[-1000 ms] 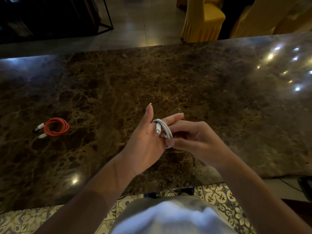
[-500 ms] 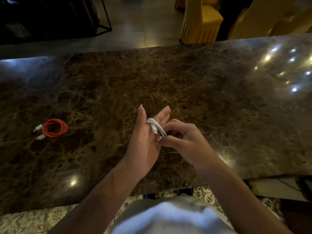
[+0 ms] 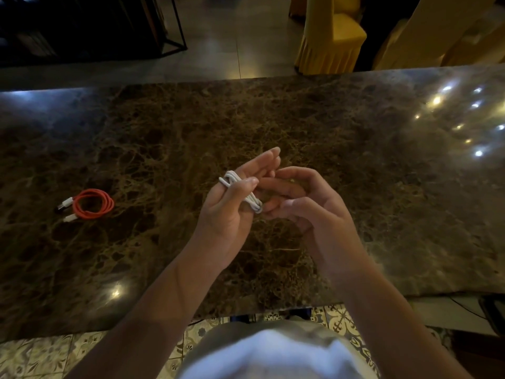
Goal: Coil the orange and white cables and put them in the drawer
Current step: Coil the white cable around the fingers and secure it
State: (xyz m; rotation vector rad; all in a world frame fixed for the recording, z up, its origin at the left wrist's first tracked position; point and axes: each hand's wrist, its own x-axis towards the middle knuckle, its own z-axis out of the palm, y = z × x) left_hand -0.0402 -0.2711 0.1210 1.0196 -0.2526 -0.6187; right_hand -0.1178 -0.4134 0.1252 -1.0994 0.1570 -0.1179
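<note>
Right now the left hand (image 3: 226, 214) is holding the thin white cable (image 3: 240, 191), coiled into loops around its fingers, with the thumb pressing across the strands. Just beside it, the right hand (image 3: 306, 206) is hovering with fingers loosely curled, gripping nothing. Well to the left of the grip, the coiled orange cable (image 3: 91, 205) is lying on the dark veined marble counter (image 3: 355, 187).

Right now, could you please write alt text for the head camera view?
A left hand holds a coiled white cable under its thumb while the right hand curls beside it, above a dark marble counter. A coiled orange cable lies at the left.
</note>
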